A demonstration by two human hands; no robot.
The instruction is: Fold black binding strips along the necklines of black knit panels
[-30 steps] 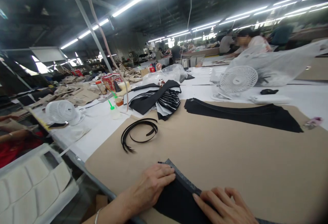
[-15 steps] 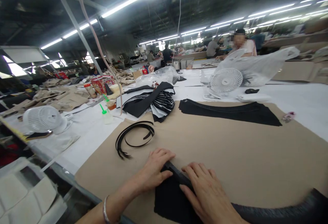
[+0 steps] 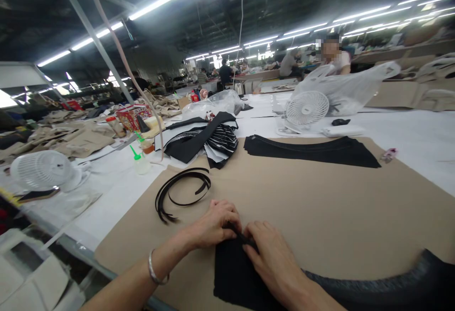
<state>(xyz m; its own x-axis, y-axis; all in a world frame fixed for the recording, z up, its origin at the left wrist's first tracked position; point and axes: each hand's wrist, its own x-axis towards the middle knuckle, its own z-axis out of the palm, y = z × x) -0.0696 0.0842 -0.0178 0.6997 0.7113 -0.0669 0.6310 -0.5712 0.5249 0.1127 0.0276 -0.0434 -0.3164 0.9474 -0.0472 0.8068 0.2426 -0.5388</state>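
Observation:
A black fabric piece (image 3: pixel 234 273) with a curved, folded edge lies on the brown sheet (image 3: pixel 295 192) in front of me. My left hand (image 3: pixel 218 223), a silver bangle on its wrist, pinches the far left end of that edge between thumb and fingers. Close beside it, my right hand (image 3: pixel 268 249) grips the same edge, its thumb on the near side and fingers curled over. The fabric's curved strip runs on past my right wrist to the lower right. A loose coil of thin black strips (image 3: pixel 183 190) rests just beyond my left hand.
Another black curved piece (image 3: pixel 313 150) lies at the sheet's far side. Behind the coil is a pile of black and white pieces (image 3: pixel 202 140). White fans (image 3: pixel 307 108), a green-tipped bottle (image 3: pixel 140 161) and a plastic bag (image 3: pixel 351 93) stand around. A person (image 3: pixel 334 55) sits across the table.
My fingers have closed from lying over the edge to pinching it, and my hands have drawn closer together. The view has shifted slightly.

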